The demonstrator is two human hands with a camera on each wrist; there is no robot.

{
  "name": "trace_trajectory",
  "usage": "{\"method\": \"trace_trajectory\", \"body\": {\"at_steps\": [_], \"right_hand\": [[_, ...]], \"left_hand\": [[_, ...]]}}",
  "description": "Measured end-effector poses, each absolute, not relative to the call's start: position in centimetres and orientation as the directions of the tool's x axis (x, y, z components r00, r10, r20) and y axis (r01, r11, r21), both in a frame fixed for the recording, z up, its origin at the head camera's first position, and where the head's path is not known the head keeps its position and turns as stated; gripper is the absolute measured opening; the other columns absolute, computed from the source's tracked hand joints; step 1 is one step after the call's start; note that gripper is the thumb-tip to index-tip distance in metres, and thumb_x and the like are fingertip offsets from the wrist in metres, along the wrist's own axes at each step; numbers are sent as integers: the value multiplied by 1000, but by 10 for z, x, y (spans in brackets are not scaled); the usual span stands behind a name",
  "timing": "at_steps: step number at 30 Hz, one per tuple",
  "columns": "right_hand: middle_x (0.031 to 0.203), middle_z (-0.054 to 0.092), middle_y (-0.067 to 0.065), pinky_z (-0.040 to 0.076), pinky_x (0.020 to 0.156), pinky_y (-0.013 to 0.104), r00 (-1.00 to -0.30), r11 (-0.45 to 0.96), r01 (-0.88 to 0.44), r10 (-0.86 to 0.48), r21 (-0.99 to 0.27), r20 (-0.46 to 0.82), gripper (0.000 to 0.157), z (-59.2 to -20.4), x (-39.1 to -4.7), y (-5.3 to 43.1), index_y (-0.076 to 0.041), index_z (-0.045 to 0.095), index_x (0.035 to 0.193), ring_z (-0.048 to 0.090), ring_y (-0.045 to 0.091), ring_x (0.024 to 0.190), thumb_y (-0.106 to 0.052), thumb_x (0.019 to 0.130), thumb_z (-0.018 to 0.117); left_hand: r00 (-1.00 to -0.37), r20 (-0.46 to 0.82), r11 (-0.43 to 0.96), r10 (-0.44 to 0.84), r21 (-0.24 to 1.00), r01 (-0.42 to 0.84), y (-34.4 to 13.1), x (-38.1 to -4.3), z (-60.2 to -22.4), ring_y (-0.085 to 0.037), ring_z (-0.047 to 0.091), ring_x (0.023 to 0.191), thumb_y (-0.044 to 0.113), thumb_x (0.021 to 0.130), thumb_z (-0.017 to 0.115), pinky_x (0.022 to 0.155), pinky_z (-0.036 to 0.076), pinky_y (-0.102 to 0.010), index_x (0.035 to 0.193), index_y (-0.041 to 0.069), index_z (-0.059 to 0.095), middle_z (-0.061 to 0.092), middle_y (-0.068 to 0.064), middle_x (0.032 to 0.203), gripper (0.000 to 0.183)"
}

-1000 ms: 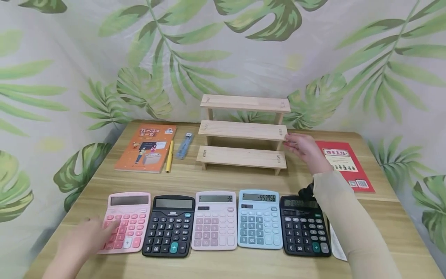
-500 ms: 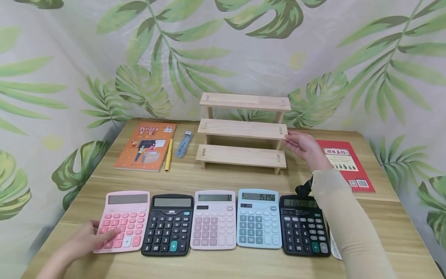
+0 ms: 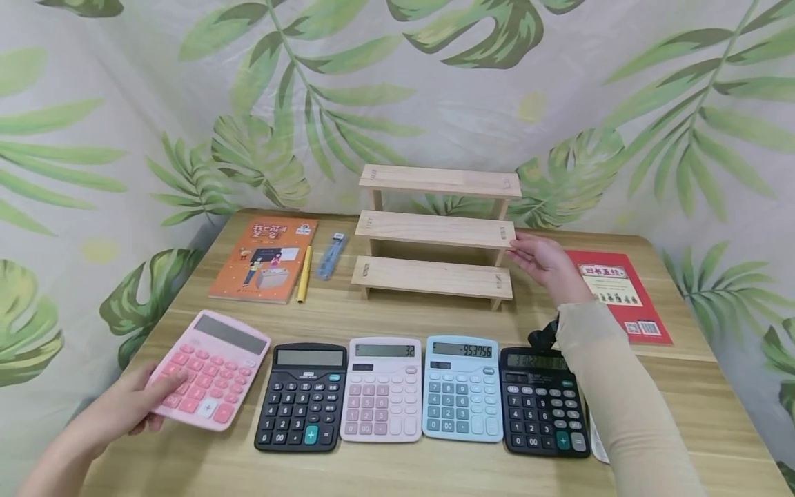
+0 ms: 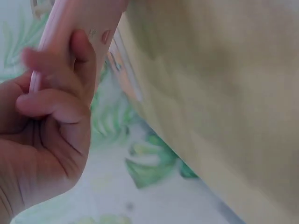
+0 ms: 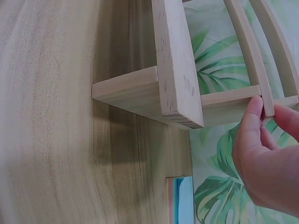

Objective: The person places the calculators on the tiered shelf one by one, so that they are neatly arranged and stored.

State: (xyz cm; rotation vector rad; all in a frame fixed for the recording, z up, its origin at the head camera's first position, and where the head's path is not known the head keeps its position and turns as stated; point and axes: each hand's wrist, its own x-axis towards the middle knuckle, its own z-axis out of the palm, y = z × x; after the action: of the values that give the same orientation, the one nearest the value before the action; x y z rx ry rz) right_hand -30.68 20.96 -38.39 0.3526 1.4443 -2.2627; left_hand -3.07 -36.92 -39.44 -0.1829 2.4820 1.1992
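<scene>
Your left hand (image 3: 124,404) pinches the pink calculator (image 3: 206,373), thumb on top; steer clear of the neighbouring black calculator (image 3: 301,398). Your right hand (image 3: 546,266) pinches the middle shelf (image 3: 431,228): steady it.

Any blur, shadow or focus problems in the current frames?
Head: crisp, the blue calculator readable down to its digits; left wrist: soft, the tabletop smeared, the leafy backdrop hazy; right wrist: clearer, a dark shadow on the tabletop beside the wooden stand.

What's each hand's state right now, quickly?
Left hand: closed, holding the pink desk calculator.
Right hand: closed, pinching the right end of the middle shelf of the three-tier wooden stand.
</scene>
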Motion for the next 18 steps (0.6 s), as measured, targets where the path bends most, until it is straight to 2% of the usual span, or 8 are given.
{"method": "trace_trajectory", "body": {"at_steps": [5, 9, 13, 18], "right_hand": [[85, 68, -1, 35, 110, 26, -881, -365, 473, -215, -802, -422, 61, -385, -307, 209, -4, 22, 146, 65, 9, 81, 4, 91, 48], [85, 68, -1, 33, 111, 25, -881, -354, 472, -229, -808, -414, 60, -385, -307, 209, -3, 21, 146, 64, 9, 82, 4, 91, 47], [86, 68, -3, 32, 111, 25, -881, -333, 472, -221, -816, -419, 59, -384, -306, 209, -3, 23, 145, 63, 8, 83, 3, 92, 46], [85, 68, -3, 32, 111, 25, -883, -331, 469, -212, -819, -420, 58, -383, -306, 209, -4, 23, 145, 63, 7, 83, 3, 92, 46]], "left_hand": [[-938, -334, 498, 92, 831, -247, -328, -61, -370, -3, 39, 44, 36, 100, 36, 35, 34, -26, 119, -7, 29, 48, 7, 57, 48], [-893, -382, 251, 238, 913, -323, -286, -95, -353, -2, 47, 56, 34, 99, 39, 45, 40, -15, 128, -3, 25, 58, 7, 73, 49], [-820, -448, 44, 357, 884, -465, -243, -126, -349, -4, 54, 70, 27, 99, 42, 60, 47, -12, 132, 3, 27, 62, 5, 89, 43], [-762, -488, -38, 427, 832, -554, -200, -156, -357, -5, 57, 71, 17, 100, 38, 63, 49, -12, 125, 3, 35, 64, 1, 89, 29]]}}
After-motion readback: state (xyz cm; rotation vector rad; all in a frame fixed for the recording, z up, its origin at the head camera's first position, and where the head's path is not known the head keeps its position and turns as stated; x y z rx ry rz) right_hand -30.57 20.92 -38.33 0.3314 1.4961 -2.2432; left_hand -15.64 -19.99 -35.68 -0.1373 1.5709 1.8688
